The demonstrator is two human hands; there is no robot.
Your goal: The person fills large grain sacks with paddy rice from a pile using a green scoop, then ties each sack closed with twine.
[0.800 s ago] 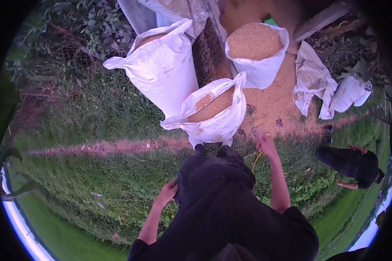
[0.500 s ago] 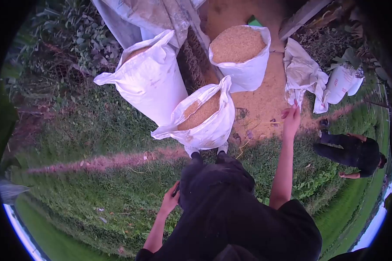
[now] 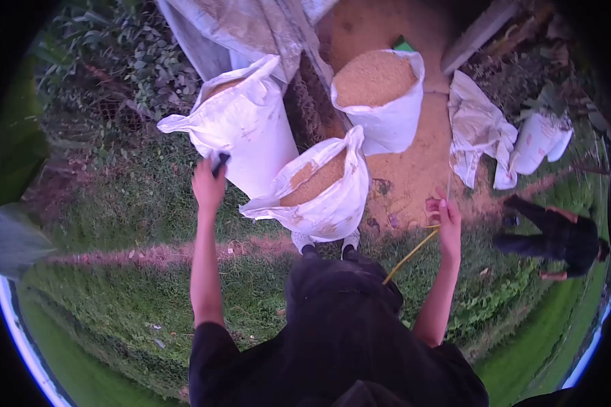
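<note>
My left hand [image 3: 209, 186] is closed round a small dark object [image 3: 220, 163], beside the lower left side of a tall white sack [image 3: 251, 129]. My right hand [image 3: 446, 216] is raised on the right, its fingers pinched on a thin strand [image 3: 449, 184]. A yellow strip [image 3: 411, 255] runs from near that hand down to my dark clothes. In front of my feet stands an open white sack [image 3: 332, 214] with tan grain [image 3: 317, 182] inside. Behind it is another white sack [image 3: 385, 129], filled with grain.
Crumpled empty sacks [image 3: 478, 125] lie at the right, near a white printed bag [image 3: 540, 142]. A person in dark clothes [image 3: 557, 234] stands on the grass at far right. Grey sheeting [image 3: 251, 30] and a wooden beam [image 3: 478, 34] are at the top.
My left hand has risen from beside my hip to the left sack. My right hand has come down and closer, and the yellow strip now stretches beside it. The other person's legs have moved.
</note>
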